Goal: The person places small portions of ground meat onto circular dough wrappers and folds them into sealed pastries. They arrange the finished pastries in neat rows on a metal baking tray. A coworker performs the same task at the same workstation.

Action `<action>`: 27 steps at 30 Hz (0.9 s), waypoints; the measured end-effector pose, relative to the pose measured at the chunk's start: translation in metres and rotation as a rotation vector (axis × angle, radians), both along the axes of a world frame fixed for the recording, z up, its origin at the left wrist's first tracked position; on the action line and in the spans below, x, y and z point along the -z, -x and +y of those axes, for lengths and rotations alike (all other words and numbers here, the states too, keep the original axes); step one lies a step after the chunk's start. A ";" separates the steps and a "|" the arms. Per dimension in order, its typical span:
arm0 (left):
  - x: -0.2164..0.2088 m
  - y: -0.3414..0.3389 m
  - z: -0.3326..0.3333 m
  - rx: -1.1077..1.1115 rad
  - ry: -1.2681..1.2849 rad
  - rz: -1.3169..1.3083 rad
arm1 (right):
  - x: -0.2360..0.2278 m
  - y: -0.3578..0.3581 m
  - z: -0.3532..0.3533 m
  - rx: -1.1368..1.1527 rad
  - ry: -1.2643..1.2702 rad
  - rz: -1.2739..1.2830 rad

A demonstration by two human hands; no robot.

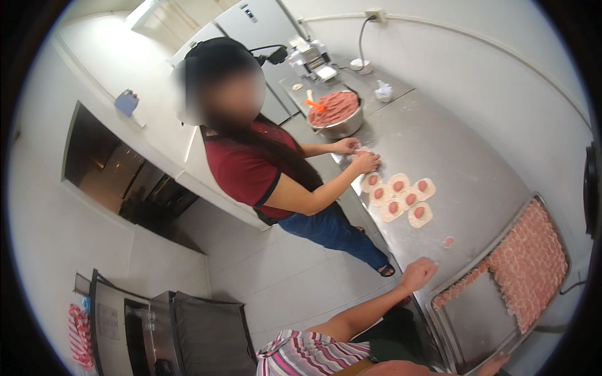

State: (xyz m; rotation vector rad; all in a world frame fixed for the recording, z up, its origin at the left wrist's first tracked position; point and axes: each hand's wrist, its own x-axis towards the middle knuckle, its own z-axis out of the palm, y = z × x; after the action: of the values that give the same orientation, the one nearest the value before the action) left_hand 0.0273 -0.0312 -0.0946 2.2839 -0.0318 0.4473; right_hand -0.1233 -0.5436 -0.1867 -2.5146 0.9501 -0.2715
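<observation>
My left hand (420,274) is over the table's near edge, its fingers curled together; whether anything is in them I cannot make out. Just beyond it lies a small round dough wrapper with pink meat filling (448,242). My right hand (494,365) is at the lower edge of the view, by the near rim of a metal tray (473,327). Its fingers seem stretched out, with part of the hand cut off. Rows of small filled dumplings (530,263) cover the tray's right part, and a narrow strip of them runs along its far edge.
Several wrappers topped with meat (398,186) lie on the steel table (464,169). Across from me a co-worker's hands (364,160) handle dough beside a bowl of pink minced meat (342,128) with an orange-handled tool. A pasta machine (310,59) stands at the far end.
</observation>
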 end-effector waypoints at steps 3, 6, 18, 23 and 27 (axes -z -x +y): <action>-0.005 0.005 0.001 0.024 0.047 -0.007 | -0.094 -0.010 0.062 0.035 0.061 0.176; -0.007 0.002 0.005 0.047 0.026 -0.001 | -0.113 -0.017 0.077 0.103 0.046 0.207; -0.007 -0.003 0.010 0.121 0.024 0.052 | -0.086 -0.017 0.057 0.104 0.056 0.317; -0.014 -0.002 0.013 0.127 0.016 0.069 | -0.087 -0.018 0.060 0.112 0.068 0.335; -0.014 -0.001 0.017 0.191 0.044 0.022 | -0.088 -0.026 0.071 0.119 0.055 0.331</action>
State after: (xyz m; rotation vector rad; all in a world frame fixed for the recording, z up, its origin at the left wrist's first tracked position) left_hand 0.0281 -0.0144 -0.0805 2.2165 -0.2246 0.3196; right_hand -0.0978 -0.4725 -0.0992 -2.6065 1.2358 0.0898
